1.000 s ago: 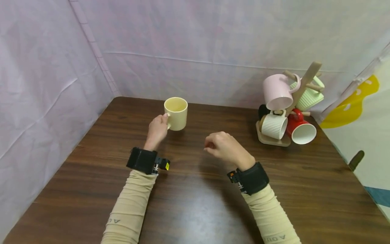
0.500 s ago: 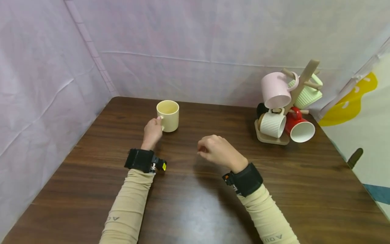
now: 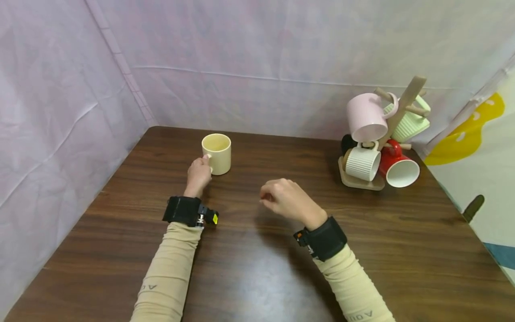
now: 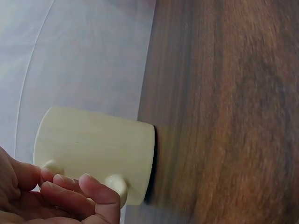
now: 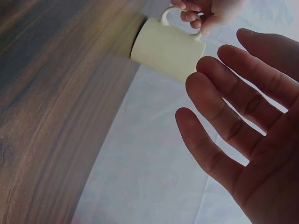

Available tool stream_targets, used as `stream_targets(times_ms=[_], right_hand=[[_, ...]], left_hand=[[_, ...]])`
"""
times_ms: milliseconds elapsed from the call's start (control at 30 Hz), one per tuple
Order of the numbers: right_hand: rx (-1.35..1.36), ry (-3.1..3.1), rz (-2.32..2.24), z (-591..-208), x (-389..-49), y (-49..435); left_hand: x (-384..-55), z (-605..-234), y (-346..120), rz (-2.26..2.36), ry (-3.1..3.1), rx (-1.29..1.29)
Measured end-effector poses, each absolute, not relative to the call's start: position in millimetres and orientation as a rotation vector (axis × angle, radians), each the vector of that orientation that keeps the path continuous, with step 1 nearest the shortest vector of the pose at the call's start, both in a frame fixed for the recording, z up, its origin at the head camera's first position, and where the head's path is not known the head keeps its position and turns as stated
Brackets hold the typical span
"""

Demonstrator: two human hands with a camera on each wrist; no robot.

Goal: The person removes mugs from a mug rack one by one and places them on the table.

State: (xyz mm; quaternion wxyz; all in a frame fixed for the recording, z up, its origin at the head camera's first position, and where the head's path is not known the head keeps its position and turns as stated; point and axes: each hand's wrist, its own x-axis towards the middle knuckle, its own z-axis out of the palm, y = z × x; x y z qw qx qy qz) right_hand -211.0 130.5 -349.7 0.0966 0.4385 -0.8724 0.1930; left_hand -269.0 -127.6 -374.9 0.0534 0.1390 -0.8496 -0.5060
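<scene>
A pale yellow mug (image 3: 220, 158) is upright at the back left of the table, its mouth facing up. My left hand (image 3: 198, 175) pinches its handle from the left side, thumb near the top of the handle. In the left wrist view, curled fingers go round the handle of the mug (image 4: 93, 144), and a thin dark shadow lies along its base. My right hand (image 3: 291, 201) hovers over the middle of the table, right of the mug, holding nothing. Seen from the right wrist, its fingers (image 5: 229, 121) are relaxed, slightly bent and spread.
A wooden mug tree (image 3: 408, 100) stands at the back right. On it hang a pink mug (image 3: 367, 117), a green ribbed mug (image 3: 410, 125), a white ribbed mug (image 3: 362, 163) and a red mug (image 3: 392, 163). A pale curtain (image 3: 249, 44) borders the brown table (image 3: 257, 268).
My left hand has moved the yellow mug left and slightly nearer. The right hand has shifted a little left and nearer, then stayed almost still.
</scene>
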Motion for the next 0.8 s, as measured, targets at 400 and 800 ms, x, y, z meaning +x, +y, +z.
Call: stream_targets(times_ms=[400, 800], right_hand=[[1.292, -2.556, 0.57, -348.0, -210.1, 134.4], [1.26, -2.568, 0.575, -349.6, -210.9, 138.4]], left_hand=[[-269.5, -376.4, -131.0, -1.651, -2.572, 0.416], [-267.1, -378.8, -132.2, -1.696, -2.554, 0.444]])
